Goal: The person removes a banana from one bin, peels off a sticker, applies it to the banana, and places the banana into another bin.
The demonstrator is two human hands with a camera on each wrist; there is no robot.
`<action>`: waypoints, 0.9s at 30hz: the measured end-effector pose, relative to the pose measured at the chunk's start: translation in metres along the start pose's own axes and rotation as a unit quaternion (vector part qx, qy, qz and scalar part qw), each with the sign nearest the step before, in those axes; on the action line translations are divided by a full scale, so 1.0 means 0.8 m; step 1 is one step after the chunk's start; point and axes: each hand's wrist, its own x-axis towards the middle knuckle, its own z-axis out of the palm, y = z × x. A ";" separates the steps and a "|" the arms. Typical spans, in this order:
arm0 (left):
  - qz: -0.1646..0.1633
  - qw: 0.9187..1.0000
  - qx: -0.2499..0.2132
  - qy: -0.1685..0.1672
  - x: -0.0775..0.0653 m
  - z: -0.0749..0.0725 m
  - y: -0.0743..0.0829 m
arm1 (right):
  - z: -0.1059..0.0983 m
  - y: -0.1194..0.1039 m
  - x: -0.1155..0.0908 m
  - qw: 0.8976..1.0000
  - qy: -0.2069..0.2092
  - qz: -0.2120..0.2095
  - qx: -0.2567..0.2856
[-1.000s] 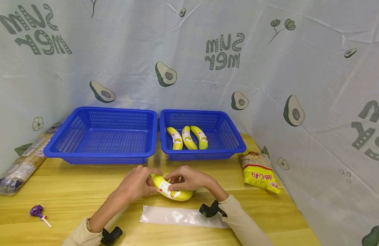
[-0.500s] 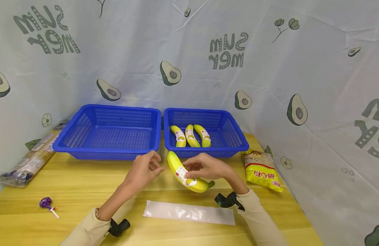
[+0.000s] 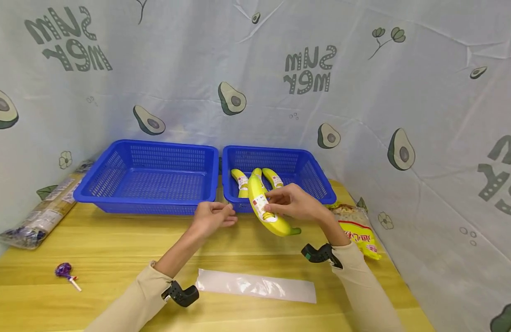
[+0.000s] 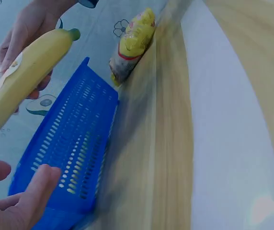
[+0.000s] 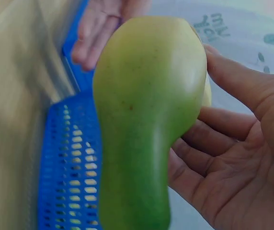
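My right hand (image 3: 298, 203) pinches a yellow banana (image 3: 273, 226) with a white label, holding it raised at the front rim of the smaller blue basket (image 3: 321, 203). Close up in the right wrist view, the banana's green stem end (image 5: 137, 182) fills the middle, with thumb and fingers around its side. In that basket lie several more labelled bananas (image 3: 240, 177), partly hidden behind the held one. To the left, my left hand (image 3: 214, 220) hovers before the basket with nothing in it, fingers loosely bent and apart from the banana.
A larger blue basket (image 3: 155, 203) stands at left. A yellow food bag (image 3: 363, 237) lies at right, a long clear-wrapped package (image 3: 44, 216) at far left. Nearer are a purple lollipop (image 3: 64, 271) and a flat white plastic strip (image 3: 255, 285). A printed curtain (image 3: 185, 60) hangs behind.
My right hand has lifted the banana off the tabletop area and carried it forward and right to the smaller basket. My left hand has let go of it and moved forward.
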 end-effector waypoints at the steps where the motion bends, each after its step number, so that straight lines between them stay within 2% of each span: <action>1: -0.003 1.000 -0.020 -0.002 0.001 0.001 -0.002 | -0.005 0.000 0.001 1.000 0.004 0.005 -0.001; 7: -0.013 0.992 -0.129 0.014 0.008 0.011 -0.013 | -0.037 0.008 0.014 0.999 0.034 0.021 -0.018; 14: -0.010 0.972 -0.227 0.053 0.014 0.029 -0.021 | -0.069 0.019 0.036 0.996 0.042 0.051 -0.054; 20: -0.022 0.956 -0.281 0.085 0.021 0.036 -0.023 | -0.092 0.028 0.052 0.994 0.056 0.085 -0.050; 24: -0.026 0.950 -0.295 0.100 0.025 0.036 -0.022 | -0.101 0.033 0.064 0.991 0.052 0.112 -0.045; 27: -0.027 0.946 -0.303 0.113 0.026 0.034 -0.023 | -0.106 0.039 0.074 0.991 0.040 0.118 -0.041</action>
